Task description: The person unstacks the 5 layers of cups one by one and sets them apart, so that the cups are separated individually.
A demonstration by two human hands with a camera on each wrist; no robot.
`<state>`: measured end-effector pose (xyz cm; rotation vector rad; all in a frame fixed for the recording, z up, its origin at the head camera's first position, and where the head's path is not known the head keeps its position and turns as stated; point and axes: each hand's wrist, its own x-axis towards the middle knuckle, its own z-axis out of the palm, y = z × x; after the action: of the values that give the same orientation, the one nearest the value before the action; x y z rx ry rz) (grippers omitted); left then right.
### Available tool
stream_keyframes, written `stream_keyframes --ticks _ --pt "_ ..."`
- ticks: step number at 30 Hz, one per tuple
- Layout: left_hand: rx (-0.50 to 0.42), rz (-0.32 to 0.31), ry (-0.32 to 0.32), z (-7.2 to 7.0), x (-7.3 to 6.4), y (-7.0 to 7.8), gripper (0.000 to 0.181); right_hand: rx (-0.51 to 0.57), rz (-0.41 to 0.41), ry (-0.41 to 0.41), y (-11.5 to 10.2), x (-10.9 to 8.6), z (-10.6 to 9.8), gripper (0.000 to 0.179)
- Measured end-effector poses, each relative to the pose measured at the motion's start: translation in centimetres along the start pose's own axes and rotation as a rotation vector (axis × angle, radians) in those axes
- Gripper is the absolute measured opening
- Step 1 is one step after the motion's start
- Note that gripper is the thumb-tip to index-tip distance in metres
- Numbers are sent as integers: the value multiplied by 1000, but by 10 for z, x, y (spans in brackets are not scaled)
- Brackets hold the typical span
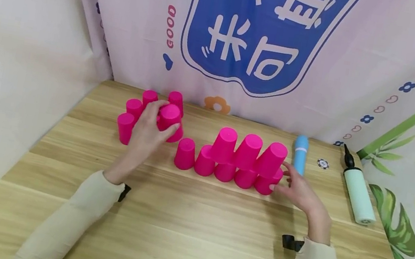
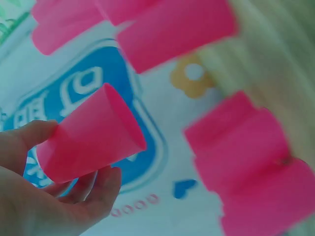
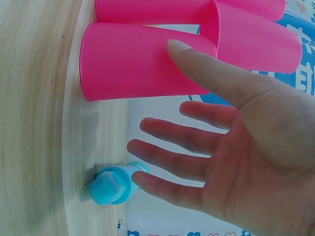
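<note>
My left hand (image 1: 146, 130) grips an upside-down pink cup (image 1: 170, 116) by its sides, held above the table; in the left wrist view thumb and fingers curl round this cup (image 2: 96, 137). Several upside-down pink cups stand in a row (image 1: 186, 154), with three more pink cups (image 1: 249, 150) on top toward the right. Beside the row's right end is my right hand (image 1: 302, 192), fingers spread and loosely extended. In the right wrist view its thumb lies over the end cup (image 3: 142, 64); whether it touches is unclear. Other pink cups (image 1: 124, 127) stand behind and left of my left hand.
A light blue cylindrical object (image 1: 300, 154) lies behind the right hand. Farther right are a small round chip (image 1: 323, 163) and a pale green hand pump (image 1: 359, 196) with a black nozzle. A printed curtain (image 1: 141, 54) hangs along the wooden table's (image 1: 189, 241) back edge.
</note>
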<state>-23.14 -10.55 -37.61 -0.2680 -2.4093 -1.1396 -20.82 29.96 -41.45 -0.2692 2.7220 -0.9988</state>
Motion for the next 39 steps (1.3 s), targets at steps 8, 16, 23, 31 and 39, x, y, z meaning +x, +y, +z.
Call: stream_keyframes --ticks 8,16,23,31,39 --pt "94 -125 -157 0 -8 -40 59 -16 18 0 -2 -1 -3 83" --pt "142 -189 -211 11 -8 -67 59 -3 37 -9 3 -1 5 84" --pt "170 -181 -214 16 -5 -81 57 0 -1 -9 3 -1 4 80" --pt "275 -66 -202 17 -8 -83 61 1 19 -11 3 0 4 81" --pt "149 213 -184 20 -6 -5 59 1 33 -9 3 1 -1 84"
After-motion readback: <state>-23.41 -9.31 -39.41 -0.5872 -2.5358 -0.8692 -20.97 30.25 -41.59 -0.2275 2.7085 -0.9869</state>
